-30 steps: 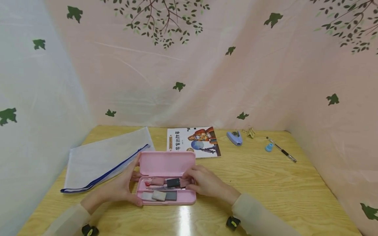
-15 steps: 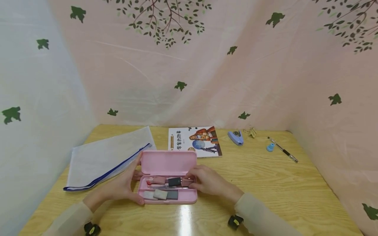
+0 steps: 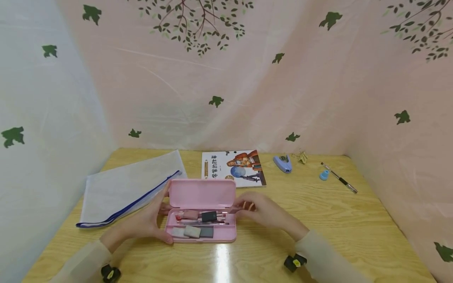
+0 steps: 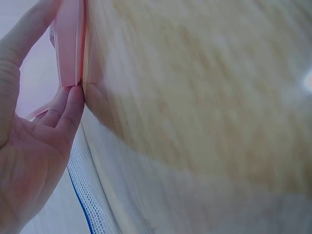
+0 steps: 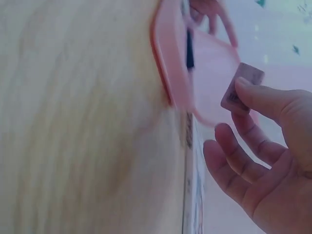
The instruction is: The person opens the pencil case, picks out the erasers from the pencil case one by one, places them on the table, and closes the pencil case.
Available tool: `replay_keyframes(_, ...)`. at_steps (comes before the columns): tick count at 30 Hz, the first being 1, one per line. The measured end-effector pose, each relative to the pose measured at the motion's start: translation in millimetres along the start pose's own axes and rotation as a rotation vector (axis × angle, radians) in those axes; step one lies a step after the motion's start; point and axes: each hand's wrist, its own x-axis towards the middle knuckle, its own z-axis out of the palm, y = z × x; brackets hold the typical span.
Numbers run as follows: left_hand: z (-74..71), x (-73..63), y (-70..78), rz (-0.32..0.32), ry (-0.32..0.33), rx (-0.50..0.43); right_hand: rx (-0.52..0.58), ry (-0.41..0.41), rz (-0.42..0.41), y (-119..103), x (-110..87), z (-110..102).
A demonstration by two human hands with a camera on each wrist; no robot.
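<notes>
A pink pencil case [image 3: 202, 193] lies on the table with its lid raised. My left hand [image 3: 146, 222] grips its left end, the thumb at the front corner and fingers along the side and lid. Between thumb and fingers, my right hand [image 3: 265, 210] pinches a dull pink eraser [image 5: 252, 73] just beyond the case's right end. Inside the case, the rear compartment has another pink eraser [image 3: 190, 214], a black block [image 3: 209, 216] and several pens [image 3: 203, 223]. Light and grey erasers [image 3: 192, 232] fill part of the front compartment.
Left of the case lies a white mesh zip bag [image 3: 131, 188] with a blue zip. A book [image 3: 233, 169] lies behind it. Farther right are a blue hole-punch-like tool [image 3: 282, 164], a gold binder clip [image 3: 302, 158], a small blue cone-shaped piece [image 3: 324, 175] and a pen [image 3: 339, 177].
My right hand has lifted the pink eraser out of the rear compartment and moved right with it. My left hand stays on the case.
</notes>
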Motion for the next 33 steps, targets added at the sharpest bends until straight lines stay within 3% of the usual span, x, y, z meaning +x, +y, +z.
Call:
replay_keyframes(6,-1.2,-0.1,0.7,-0.009,0.002,0.005,0.003,0.030,0.003,21,-17.6,-32)
replay_keyframes(14,-1.5,1.6,1.6,-0.003,-0.006,-0.038,0.180,0.024,0.221,45,-40.3,-60)
replay_keyframes(18,-1.0,1.4,0.6,-0.003,-0.005,-0.032,0.199,0.007,0.271,54,-45.6,-64)
replay_keyframes(26,-1.7,1.3,3.3,-0.002,-0.007,-0.038,0.236,-0.013,0.283,69,-48.2,-65)
replay_keyframes(33,-1.7,0.0,4.4,-0.008,-0.013,-0.040,0.266,0.000,0.365,74,-46.5,-63)
